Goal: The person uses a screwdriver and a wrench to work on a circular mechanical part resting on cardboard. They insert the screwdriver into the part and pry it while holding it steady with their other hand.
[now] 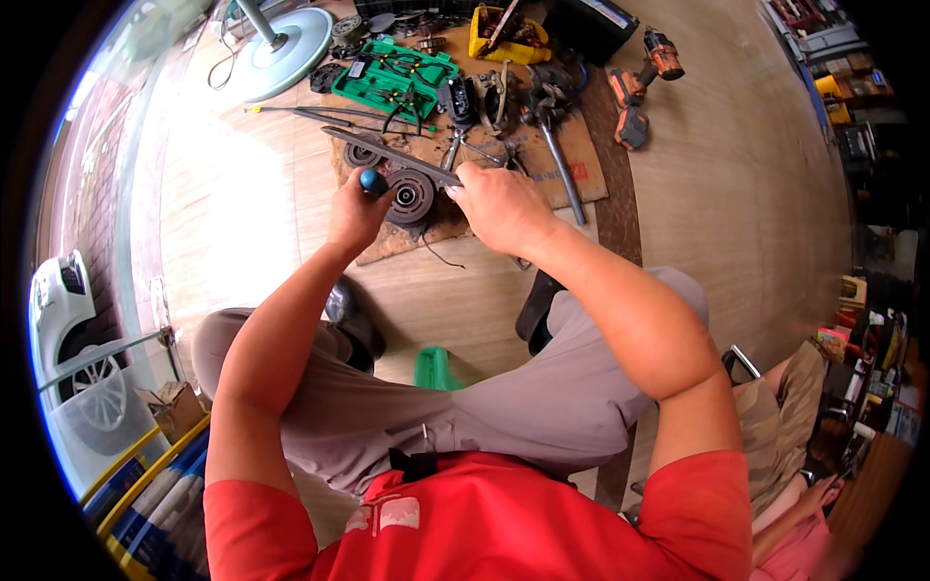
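Note:
Fingers of my left hand (358, 208) are wrapped round a blue-handled tool (371, 180), beside a round grooved metal pulley (412, 203). My right hand (494, 203) grips the near end of a long flat dark metal bar (383, 145), which slants up-left across a second, smaller round part (356, 153). Both round parts lie on stained cardboard (581, 174). Just beyond my right hand are some shiny metal tools (455, 145) and a long metal bar (562, 169).
A green tool case (383, 77), yellow bin (504, 39) and black case (591, 29) lie beyond. An orange drill (664, 58) lies right; a stand base (281, 53) stands upper left. A green plastic item (436, 368) sits between my legs. Another person (785, 416) is at right.

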The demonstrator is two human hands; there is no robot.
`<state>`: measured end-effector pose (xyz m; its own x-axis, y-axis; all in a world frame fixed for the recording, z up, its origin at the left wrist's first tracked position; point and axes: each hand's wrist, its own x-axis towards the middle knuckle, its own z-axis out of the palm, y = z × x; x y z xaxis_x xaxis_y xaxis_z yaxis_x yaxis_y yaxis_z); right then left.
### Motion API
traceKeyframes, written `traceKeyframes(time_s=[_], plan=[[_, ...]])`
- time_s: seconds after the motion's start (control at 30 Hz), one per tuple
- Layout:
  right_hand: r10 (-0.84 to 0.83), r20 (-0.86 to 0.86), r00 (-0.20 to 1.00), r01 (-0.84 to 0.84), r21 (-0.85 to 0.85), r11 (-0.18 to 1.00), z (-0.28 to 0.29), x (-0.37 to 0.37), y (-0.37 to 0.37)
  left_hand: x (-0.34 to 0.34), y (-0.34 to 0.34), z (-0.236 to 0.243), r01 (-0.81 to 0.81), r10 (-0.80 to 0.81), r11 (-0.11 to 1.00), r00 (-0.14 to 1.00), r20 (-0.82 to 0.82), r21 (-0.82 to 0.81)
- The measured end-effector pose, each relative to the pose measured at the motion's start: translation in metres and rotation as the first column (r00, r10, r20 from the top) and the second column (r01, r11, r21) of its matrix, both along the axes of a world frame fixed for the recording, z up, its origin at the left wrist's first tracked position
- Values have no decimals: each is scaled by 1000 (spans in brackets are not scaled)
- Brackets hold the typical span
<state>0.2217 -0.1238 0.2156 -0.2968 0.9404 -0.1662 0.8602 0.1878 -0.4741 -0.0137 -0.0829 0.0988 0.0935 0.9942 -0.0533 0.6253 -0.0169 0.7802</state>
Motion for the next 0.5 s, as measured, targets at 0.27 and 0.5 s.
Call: traceKeyframes(time_s=[0.27,0.5], plan=[[-6,-9,1000,6,2,1000,2,3,2,-5,4,0,98,-96,995,993,72,-21],[-12,-13,1000,12,-28,1000,6,2,1,-6,6,2,139,-131,988,985,112,-69]])
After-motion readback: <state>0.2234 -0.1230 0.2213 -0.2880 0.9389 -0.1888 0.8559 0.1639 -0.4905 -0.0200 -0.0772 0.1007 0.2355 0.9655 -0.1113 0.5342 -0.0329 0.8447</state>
